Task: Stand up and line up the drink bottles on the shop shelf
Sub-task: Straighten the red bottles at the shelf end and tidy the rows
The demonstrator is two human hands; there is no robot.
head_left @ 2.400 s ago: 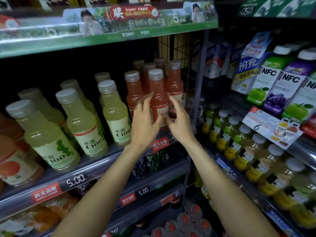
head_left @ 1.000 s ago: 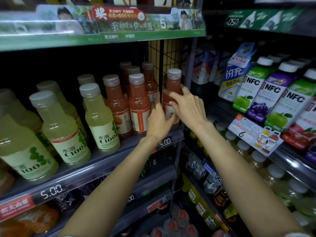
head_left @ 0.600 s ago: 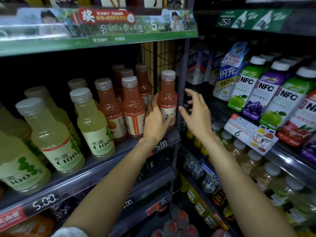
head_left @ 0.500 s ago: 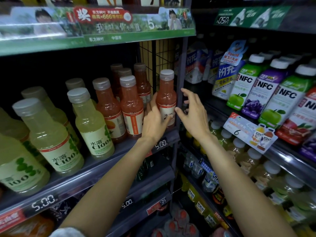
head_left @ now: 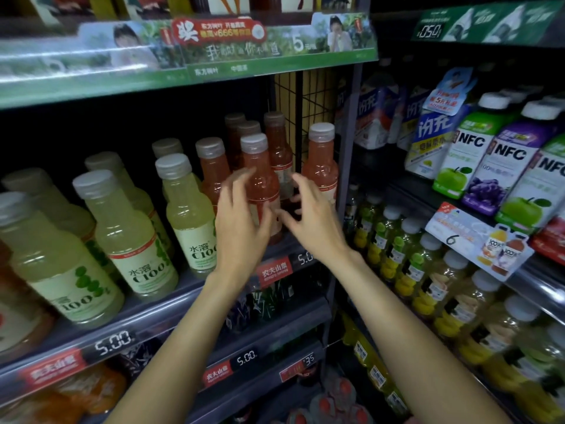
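Orange-red drink bottles stand upright on the middle shelf (head_left: 153, 319). One is at the far right beside the shelf post (head_left: 321, 166), one at the front (head_left: 260, 179), one to its left (head_left: 212, 166), and more stand behind (head_left: 275, 142). Pale yellow-green bottles (head_left: 189, 209) (head_left: 122, 234) stand in rows further left. My left hand (head_left: 241, 218) is in front of the front orange-red bottle's lower half with its fingers spread. My right hand (head_left: 308, 215) hovers just to that bottle's right, also with spread fingers. Neither hand grips anything. Both are motion-blurred.
A black wire divider (head_left: 305, 96) rises at the shelf's right end. The neighbouring bay holds NFC juice bottles (head_left: 467, 154) and rows of small yellow bottles (head_left: 397, 255). A promo tag (head_left: 477, 240) sticks out from its rail. More drinks fill the shelves below.
Both hands have left the rightmost orange-red bottle, which stays by the post. They moved left to the front orange-red bottle and spread open around it.
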